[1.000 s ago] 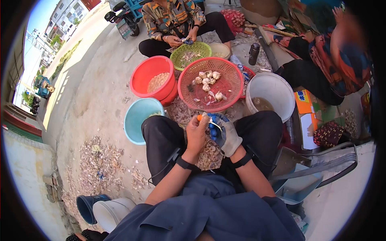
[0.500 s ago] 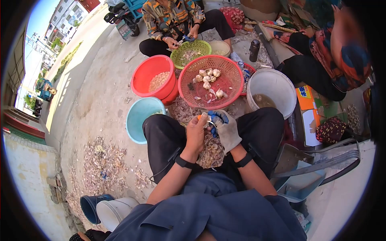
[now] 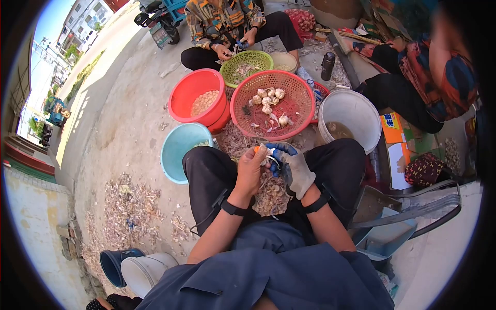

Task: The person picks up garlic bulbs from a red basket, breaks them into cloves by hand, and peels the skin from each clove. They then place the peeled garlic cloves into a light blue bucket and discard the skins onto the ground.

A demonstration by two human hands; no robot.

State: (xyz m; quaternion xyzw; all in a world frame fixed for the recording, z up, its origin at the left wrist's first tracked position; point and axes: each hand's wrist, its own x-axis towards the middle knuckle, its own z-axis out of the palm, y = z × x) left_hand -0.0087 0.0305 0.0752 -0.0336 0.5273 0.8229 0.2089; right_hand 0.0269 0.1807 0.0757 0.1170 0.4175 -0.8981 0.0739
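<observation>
Bare and bent at the fingers, my left hand [image 3: 251, 168] pinches a small pale piece that looks like garlic, with something orange at the fingertips. My right hand [image 3: 293, 168], in a grey glove with blue fingers, is closed against the same piece; what its fingers hold is partly hidden. Both hands meet above a heap of garlic skins [image 3: 271, 196] between the knees. Just beyond them, a red basket [image 3: 243, 121] holds whole garlic bulbs [image 3: 267, 98] and loose cloves. A light blue basin [image 3: 170, 155] stands to the left.
A red basin [image 3: 181, 93] with peeled cloves and a green basket [image 3: 266, 59] stand ahead. To the right is a white bucket [image 3: 361, 113] with cloudy water. One person [image 3: 222, 23] sits opposite, another [image 3: 413, 82] at right. Skins [image 3: 129, 206] litter the ground at left.
My right hand has turned slightly, its blue fingers shifting over the piece. My left hand keeps its pinch. The view has shifted slightly.
</observation>
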